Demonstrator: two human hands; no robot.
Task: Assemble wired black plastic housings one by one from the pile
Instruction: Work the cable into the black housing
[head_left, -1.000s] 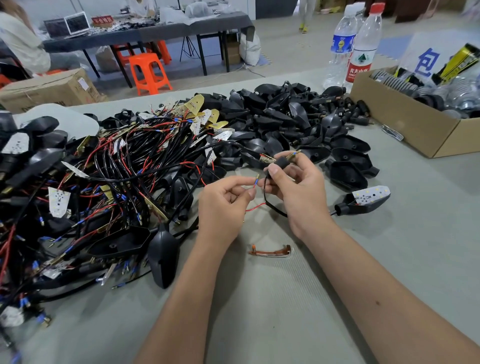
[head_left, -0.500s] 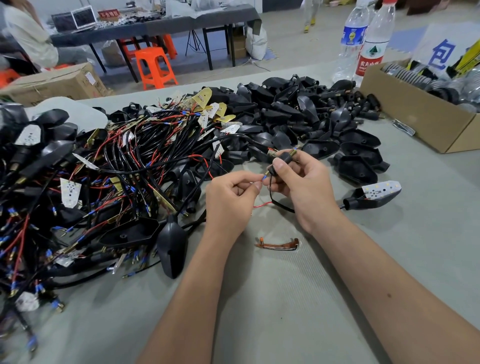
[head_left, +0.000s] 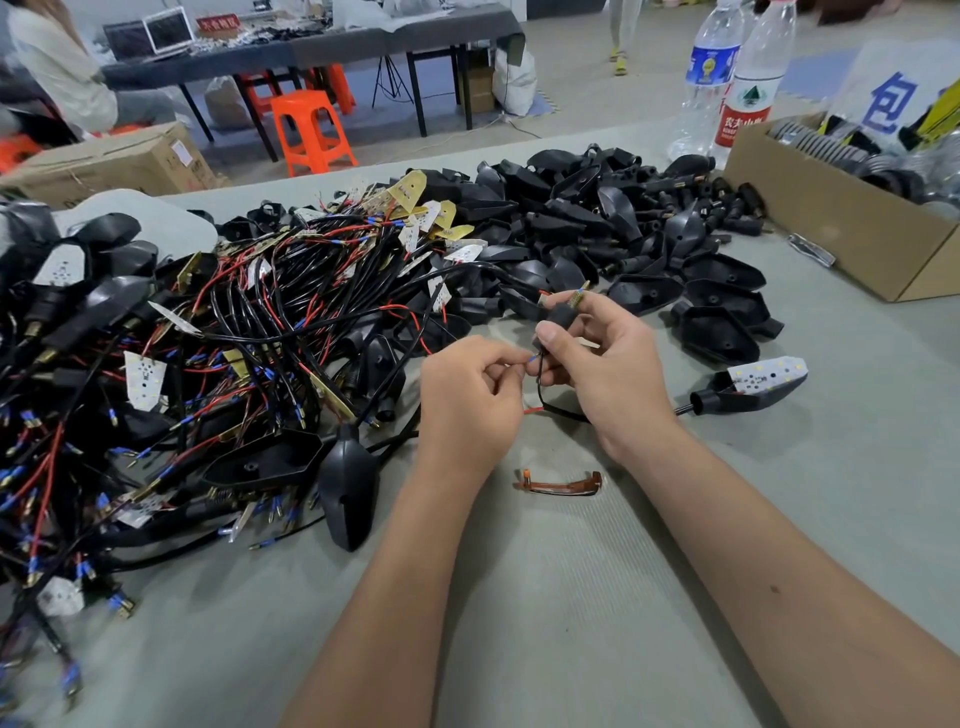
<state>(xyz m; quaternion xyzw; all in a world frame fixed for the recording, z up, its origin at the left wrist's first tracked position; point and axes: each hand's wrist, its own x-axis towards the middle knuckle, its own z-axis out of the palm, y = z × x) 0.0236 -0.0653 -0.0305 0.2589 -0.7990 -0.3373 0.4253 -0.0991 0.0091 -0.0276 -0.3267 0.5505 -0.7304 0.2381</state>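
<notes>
1. Black plastic stem piece is pinched upright between thumb and fingers of the right hand, raised above the bench so its lower opening can be reached.
2. Thin wire ends are pinched by the left hand and held at the stem's underside, apparently for threading.
3. Wired housings lie tangled in a pile at left, within reach of the left hand; bare black shells are heaped farther away.
4. One housing with a white LED board rests at right, seemingly set apart as done.
5. An amber strip lies near, between the forearms.
</notes>
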